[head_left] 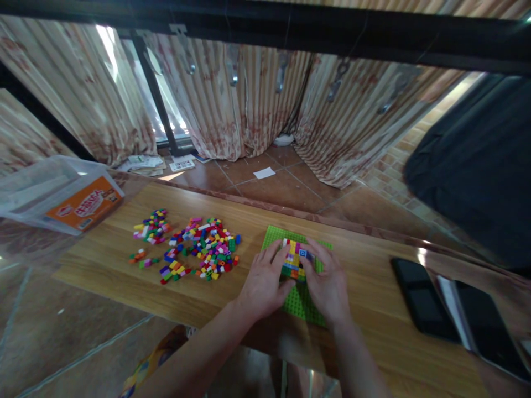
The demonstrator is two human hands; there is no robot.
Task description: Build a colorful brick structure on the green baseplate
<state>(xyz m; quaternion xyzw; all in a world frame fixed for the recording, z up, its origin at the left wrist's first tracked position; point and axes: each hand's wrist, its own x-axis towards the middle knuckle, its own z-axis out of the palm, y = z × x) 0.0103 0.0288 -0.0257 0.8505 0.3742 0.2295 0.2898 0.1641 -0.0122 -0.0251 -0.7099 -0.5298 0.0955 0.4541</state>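
Observation:
A block of multicoloured toy bricks (293, 264) stands on a green baseplate (305, 301) on the wooden bench. My left hand (265, 282) is closed around the left side of the brick block, its thumb at the near edge and its fingers at the far edge. On the opposite side, my right hand (327, 276) is closed in a pinch over a blue toy brick (302, 253) at the block's right side. Whether that blue brick is pressed onto the others cannot be made out. Part of the block is hidden behind my fingers.
Loose toy bricks (207, 246) lie spread left of the baseplate, with a smaller pile (153, 224) farther left. A clear plastic box (62, 193) with an orange label sits at the bench's left end. To the right lie a dark phone (425, 298) and another dark device (489, 320).

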